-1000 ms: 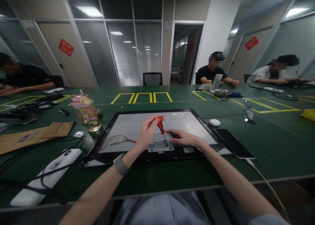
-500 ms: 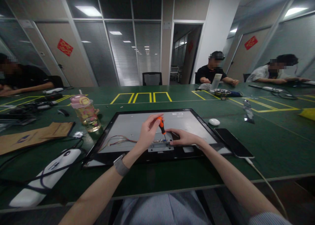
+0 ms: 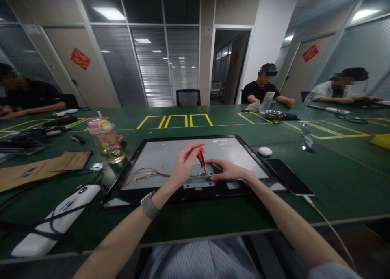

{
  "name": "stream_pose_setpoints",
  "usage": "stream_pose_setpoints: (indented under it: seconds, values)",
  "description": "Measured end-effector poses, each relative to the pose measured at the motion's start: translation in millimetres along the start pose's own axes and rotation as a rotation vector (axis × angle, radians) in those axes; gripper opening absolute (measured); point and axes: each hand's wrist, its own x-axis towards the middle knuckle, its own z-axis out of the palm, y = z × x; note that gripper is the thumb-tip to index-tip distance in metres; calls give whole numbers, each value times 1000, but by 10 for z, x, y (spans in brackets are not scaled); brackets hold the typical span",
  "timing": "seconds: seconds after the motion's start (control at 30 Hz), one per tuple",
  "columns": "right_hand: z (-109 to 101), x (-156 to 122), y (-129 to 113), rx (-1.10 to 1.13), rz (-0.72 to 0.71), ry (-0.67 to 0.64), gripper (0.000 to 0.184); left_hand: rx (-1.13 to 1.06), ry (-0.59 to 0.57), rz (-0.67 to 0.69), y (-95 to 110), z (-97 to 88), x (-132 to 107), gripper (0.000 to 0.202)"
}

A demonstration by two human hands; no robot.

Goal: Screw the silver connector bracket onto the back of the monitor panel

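Observation:
A monitor panel [image 3: 231,149] lies back-up on the green table, its grey metal back showing inside a black frame. My left hand [image 3: 182,164] is closed round a small orange-handled screwdriver [image 3: 201,156], whose tip points down at the metal connector bracket [image 3: 198,180] near the panel's front edge. My right hand [image 3: 228,170] rests on the panel just right of the bracket, fingers curled and pressing by the screwdriver's tip. Coloured wires [image 3: 146,173] run from the bracket's left side across the panel.
A pink-lidded bottle [image 3: 106,139], a brown paper bag [image 3: 42,168] and a white device with black cables [image 3: 55,218] lie at left. A black phone [image 3: 288,175] with a cable and a white earbud case [image 3: 265,151] lie at right. Other people sit at the far side.
The screwdriver's handle has tilted slightly in my left hand's fingers. My right hand's fingers have curled in a little. Both hands stay over the bracket.

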Motion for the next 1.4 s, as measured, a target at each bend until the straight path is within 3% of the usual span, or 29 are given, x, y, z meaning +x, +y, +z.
stream_pose_setpoints:
  seconds: [0.17, 0.47, 0.7, 0.97, 1.17, 1.4]
  values:
    - [-2, 6, -3, 3, -16, -3, 55, -52, 0, -56, -23, -4, 6, 27]
    - [14, 6, 15, -54, 111, -22, 61, 40, 0, 34, -36, -6, 0, 20]
    - [-8, 3, -33, -73, 108, -19, 59, -72, -60, -48, -52, -8, 0, 28]
    - [-6, -2, -40, -77, 97, -19, 59, 49, -7, -8, -23, -8, 9, 23]
    - [1, -5, -51, -88, 115, 2, 61, -132, -43, -62, -100, -16, 1, 28]
    - [20, 7, -82, -150, 80, 53, 54, 56, 7, 15, -16, -16, 20, 23]
